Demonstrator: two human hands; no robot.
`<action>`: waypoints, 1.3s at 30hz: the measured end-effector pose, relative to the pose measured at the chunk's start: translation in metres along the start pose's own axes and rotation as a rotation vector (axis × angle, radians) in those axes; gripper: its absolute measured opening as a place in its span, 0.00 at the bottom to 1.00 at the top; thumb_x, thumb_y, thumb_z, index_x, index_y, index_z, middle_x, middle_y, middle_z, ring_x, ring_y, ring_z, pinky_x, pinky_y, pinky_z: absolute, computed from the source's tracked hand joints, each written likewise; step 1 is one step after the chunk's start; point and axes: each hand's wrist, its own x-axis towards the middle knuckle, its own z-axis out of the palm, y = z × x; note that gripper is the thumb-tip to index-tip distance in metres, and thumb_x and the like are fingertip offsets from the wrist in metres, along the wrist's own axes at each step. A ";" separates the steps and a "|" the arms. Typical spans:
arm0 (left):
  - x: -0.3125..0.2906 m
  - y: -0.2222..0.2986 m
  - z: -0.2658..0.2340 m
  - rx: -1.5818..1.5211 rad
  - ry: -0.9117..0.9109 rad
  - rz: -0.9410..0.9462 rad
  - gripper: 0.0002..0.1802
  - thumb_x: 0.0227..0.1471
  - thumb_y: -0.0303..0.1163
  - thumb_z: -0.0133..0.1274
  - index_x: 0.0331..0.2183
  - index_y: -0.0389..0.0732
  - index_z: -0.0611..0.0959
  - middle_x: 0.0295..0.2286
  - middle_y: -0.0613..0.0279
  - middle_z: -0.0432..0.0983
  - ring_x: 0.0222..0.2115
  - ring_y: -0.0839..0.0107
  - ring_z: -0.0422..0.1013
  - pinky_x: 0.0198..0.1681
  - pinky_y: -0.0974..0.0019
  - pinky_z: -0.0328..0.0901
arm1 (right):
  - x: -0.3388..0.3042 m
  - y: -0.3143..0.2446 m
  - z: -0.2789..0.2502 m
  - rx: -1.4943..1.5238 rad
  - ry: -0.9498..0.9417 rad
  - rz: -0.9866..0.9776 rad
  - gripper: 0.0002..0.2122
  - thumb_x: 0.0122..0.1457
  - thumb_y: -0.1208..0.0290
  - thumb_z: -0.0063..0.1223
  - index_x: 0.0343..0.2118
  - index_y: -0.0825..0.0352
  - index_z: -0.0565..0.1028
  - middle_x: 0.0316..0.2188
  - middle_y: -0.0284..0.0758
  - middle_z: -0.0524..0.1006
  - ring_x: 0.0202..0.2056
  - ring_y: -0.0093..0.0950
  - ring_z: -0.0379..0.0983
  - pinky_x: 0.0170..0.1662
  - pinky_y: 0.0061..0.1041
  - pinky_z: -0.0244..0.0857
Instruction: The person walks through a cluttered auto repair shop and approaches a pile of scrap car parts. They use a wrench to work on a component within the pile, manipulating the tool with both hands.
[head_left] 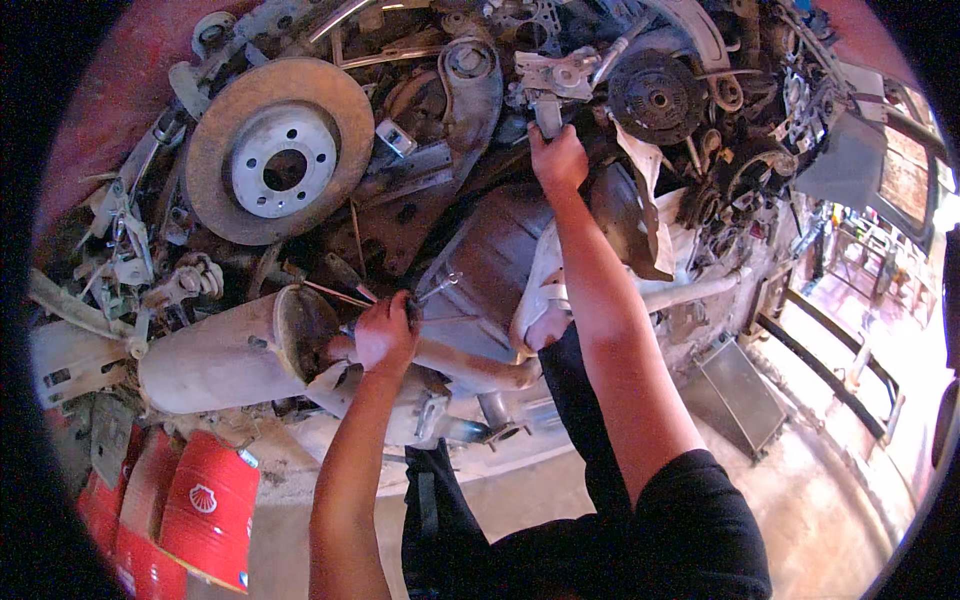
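My left hand (388, 333) is closed in a fist beside the open end of a rusty exhaust muffler (215, 352). A slim metal tool with a shiny end (440, 286) sticks out from that fist; its exact kind is hard to make out. Farther off, my right hand (558, 160) grips the flat end of a grey metal bracket (546, 118), which joins a jagged metal assembly (562, 76). Just right of that lies a dark round pulley-like part (655, 97). Between my arms rests a broad metal heat shield or tank-like piece (485, 270).
A rusty brake disc (280, 150) leans on the scrap heap at left. Red cans (208, 510) stand at lower left. A bent exhaust pipe (480, 362) runs under my hands. At right are a radiator-like panel (742, 395) and a dark metal frame (820, 355) on the floor.
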 end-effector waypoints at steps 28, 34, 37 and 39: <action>0.121 0.059 -0.038 -0.139 -0.085 -0.192 0.20 0.36 0.48 0.57 0.21 0.40 0.76 0.18 0.52 0.73 0.23 0.55 0.72 0.26 0.55 0.66 | 0.063 0.047 0.015 0.739 -0.447 0.034 0.26 0.45 0.42 0.53 0.25 0.68 0.75 0.22 0.28 0.70 0.24 0.19 0.64 0.29 0.18 0.58; 0.280 0.077 0.046 -1.457 -0.155 -0.594 0.12 0.42 0.35 0.57 0.26 0.36 0.79 0.22 0.60 0.74 0.16 0.74 0.69 0.14 0.73 0.65 | 0.072 0.062 0.013 0.916 -0.560 0.027 0.21 0.45 0.45 0.55 0.15 0.61 0.70 0.15 0.23 0.66 0.18 0.16 0.59 0.21 0.17 0.51; 0.311 0.078 0.062 -1.558 -0.007 -0.654 0.10 0.43 0.33 0.57 0.24 0.35 0.77 0.19 0.62 0.72 0.15 0.73 0.67 0.14 0.71 0.65 | 0.068 0.050 0.022 0.917 -0.557 0.048 0.22 0.44 0.43 0.55 0.17 0.61 0.71 0.15 0.23 0.66 0.16 0.17 0.58 0.19 0.17 0.48; 0.317 0.085 0.071 -1.575 -0.035 -0.655 0.09 0.42 0.31 0.55 0.22 0.35 0.76 0.16 0.63 0.69 0.12 0.73 0.64 0.13 0.70 0.64 | 0.064 0.051 0.025 0.922 -0.532 0.009 0.22 0.43 0.43 0.56 0.17 0.62 0.71 0.14 0.24 0.66 0.16 0.17 0.58 0.19 0.17 0.50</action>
